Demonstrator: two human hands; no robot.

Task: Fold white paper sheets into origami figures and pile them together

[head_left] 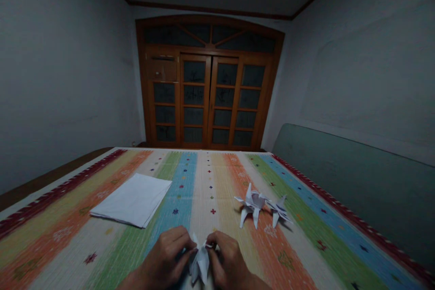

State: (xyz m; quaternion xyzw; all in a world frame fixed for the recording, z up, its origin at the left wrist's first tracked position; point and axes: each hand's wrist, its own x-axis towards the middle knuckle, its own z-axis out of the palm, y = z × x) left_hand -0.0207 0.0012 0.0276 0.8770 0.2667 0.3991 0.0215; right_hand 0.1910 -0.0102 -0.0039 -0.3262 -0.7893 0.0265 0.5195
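Observation:
Low in the middle of the head view, a folded white paper figure [200, 263] with several pointed flaps sits between my two hands. My left hand [170, 253] pinches its left side between thumb and fingers. On the other side, my right hand [227, 256] has its fingertips closed on a thin paper point. The figure's underside is partly hidden, so I cannot tell whether it touches the tablecloth. To the right stand finished-looking spiky origami figures [254, 205], made of the same white paper, close together on the cloth.
A stack of white paper sheets [132, 199] lies at the left. The striped tablecloth [217, 181] covers the table. Along the right side stands a grey-green panel or seat back [340, 167]. Wooden double doors with glass panes [210, 99] are at the far wall.

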